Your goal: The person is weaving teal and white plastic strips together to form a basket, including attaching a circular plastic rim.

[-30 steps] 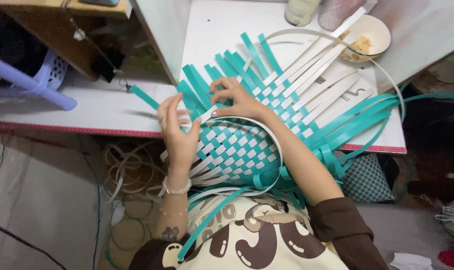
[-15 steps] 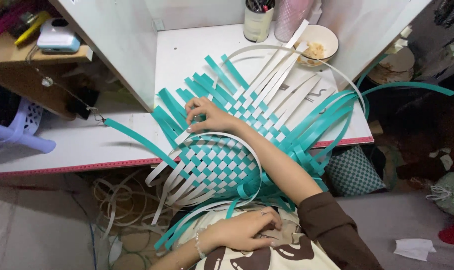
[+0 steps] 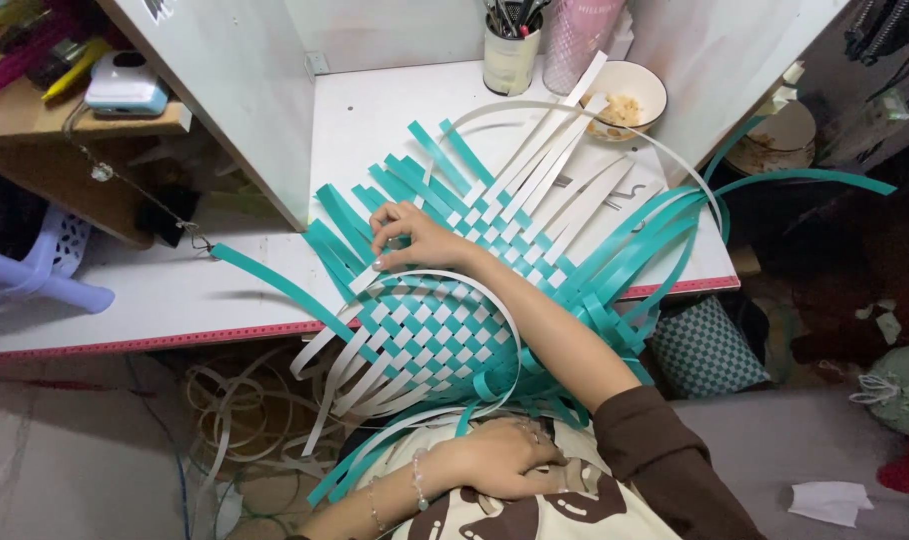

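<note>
A woven mat [image 3: 425,330] of teal and white plastic strips lies over the front edge of a white table [image 3: 175,300], its loose strip ends fanning out on all sides. My right hand [image 3: 415,240], reaching out of a brown sleeve, presses its fingertips on the weave at the mat's upper left, pinching the strips there. My left hand [image 3: 500,460], with a bead bracelet on the wrist, rests on my patterned shirt below the mat. Its fingers are curled and nothing shows in it. A long white strip [image 3: 575,110] arcs over the mat's far side.
At the table's back stand a pen cup [image 3: 510,55], a pink tumbler [image 3: 580,40] and a bowl [image 3: 625,95] of food. A white partition [image 3: 225,90] rises on the left. Coiled strips [image 3: 235,420] lie on the floor below, and a checked cushion [image 3: 710,345] sits to the right.
My left hand has left the mat's left edge and dropped to my shirt. My right hand has stayed on the weave, shifting slightly towards the mat's left edge.
</note>
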